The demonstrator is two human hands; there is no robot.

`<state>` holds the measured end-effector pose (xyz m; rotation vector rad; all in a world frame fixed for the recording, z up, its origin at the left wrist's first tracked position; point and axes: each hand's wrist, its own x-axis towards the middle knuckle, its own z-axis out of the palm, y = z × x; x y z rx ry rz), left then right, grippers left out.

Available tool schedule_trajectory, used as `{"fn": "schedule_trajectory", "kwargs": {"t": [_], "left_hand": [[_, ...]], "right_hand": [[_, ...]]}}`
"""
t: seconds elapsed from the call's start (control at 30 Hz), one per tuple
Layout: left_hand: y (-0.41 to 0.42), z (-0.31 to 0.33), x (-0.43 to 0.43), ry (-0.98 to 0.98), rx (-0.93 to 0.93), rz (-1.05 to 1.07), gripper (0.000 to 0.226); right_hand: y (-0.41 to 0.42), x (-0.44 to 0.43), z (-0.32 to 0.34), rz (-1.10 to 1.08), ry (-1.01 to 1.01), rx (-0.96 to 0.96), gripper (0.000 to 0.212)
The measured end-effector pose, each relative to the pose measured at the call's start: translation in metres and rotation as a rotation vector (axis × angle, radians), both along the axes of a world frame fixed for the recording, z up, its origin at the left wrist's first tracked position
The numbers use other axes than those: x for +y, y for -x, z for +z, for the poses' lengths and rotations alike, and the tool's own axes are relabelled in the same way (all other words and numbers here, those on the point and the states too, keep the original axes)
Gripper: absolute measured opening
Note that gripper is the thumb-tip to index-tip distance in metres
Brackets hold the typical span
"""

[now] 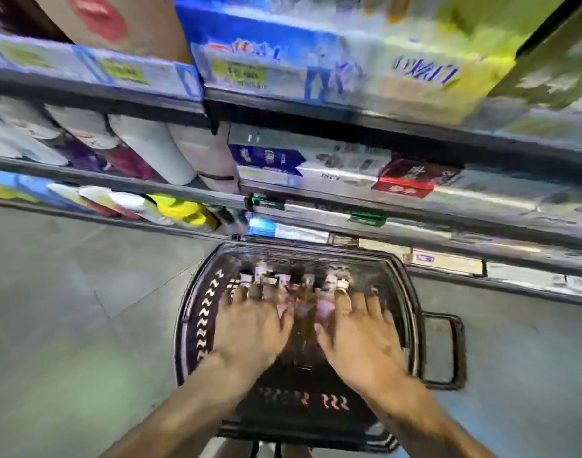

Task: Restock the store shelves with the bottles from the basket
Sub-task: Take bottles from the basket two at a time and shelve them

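**While bottles wait in the basket, two hands reach in**

Since the bottles point(276, 282) sit bunched at the far end of the basket point(415, 325) and none is in a hand yet, I think the job is at a pick-up step. All of these are left to put away. The picture is too blurry to count them.

The left hand point(250, 328) and the right hand point(362, 338) hang side by side over the basket, palms down, reaching toward the bottle tops. The fingers on both are straight and spread apart, gripping nothing — whether the tips touch the caps I cannot tell.

The basket stands on the floor point(68, 309), close in front of the shelves point(349, 193) — these hold boxes point(266, 61) and other packs.
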<state>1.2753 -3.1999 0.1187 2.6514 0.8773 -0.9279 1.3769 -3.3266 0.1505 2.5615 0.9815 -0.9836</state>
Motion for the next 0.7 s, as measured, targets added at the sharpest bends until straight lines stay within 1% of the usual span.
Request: {"fn": "schedule_trajectory", "kwargs": {"t": [0.07,0.13,0.27,0.3,0.33,0.4,0.43,0.47,0.5,0.57,0.6,0.67,0.7], "left_hand": [[0.001,-0.044,-0.003,0.023,0.01,0.002,0.065],[0.0,-0.085,-0.003,0.061,0.066,0.0,0.066],[0.009,-0.16,-0.007,0.092,0.155,-0.008,0.06],[0.012,-0.175,-0.008,0.105,0.16,-0.012,0.058],[0.015,-0.187,-0.01,0.109,0.169,-0.013,0.059],[0.019,-0.203,-0.014,0.095,0.154,-0.013,0.072],[0.02,-0.209,-0.015,0.095,0.141,-0.006,0.078],[0.022,-0.216,-0.016,0.105,0.126,0.01,0.08],[0.025,-0.224,-0.016,0.107,0.108,0.027,0.08],[0.03,-0.24,-0.014,0.093,0.068,0.091,0.086],[0.032,-0.247,-0.013,0.081,0.042,0.141,0.089],[0.036,-0.267,-0.011,0.067,-0.026,0.298,0.093],[0.038,-0.278,-0.009,0.1,-0.049,0.405,0.097]], "right_hand": [[0.002,0.0,-0.046,0.009,0.031,0.023,0.063],[0.001,0.002,-0.09,0.009,0.06,0.057,0.062],[0.002,0.001,-0.172,-0.033,0.121,0.12,0.05],[0.004,-0.002,-0.187,-0.04,0.124,0.114,0.05],[0.007,-0.006,-0.199,-0.027,0.104,0.095,0.053],[0.013,-0.017,-0.223,0.024,0.036,0.017,0.057],[0.015,-0.02,-0.232,0.012,0.019,-0.006,0.057],[0.016,-0.024,-0.242,-0.002,0.013,0.004,0.056],[0.016,-0.026,-0.253,-0.006,0.048,0.017,0.055],[0.015,-0.027,-0.268,-0.046,0.11,0.057,0.065],[0.014,-0.03,-0.276,-0.093,0.103,0.059,0.072],[0.011,-0.035,-0.291,-0.18,0.06,0.041,0.085],[0.012,-0.037,-0.298,-0.216,0.059,0.062,0.093]]}}
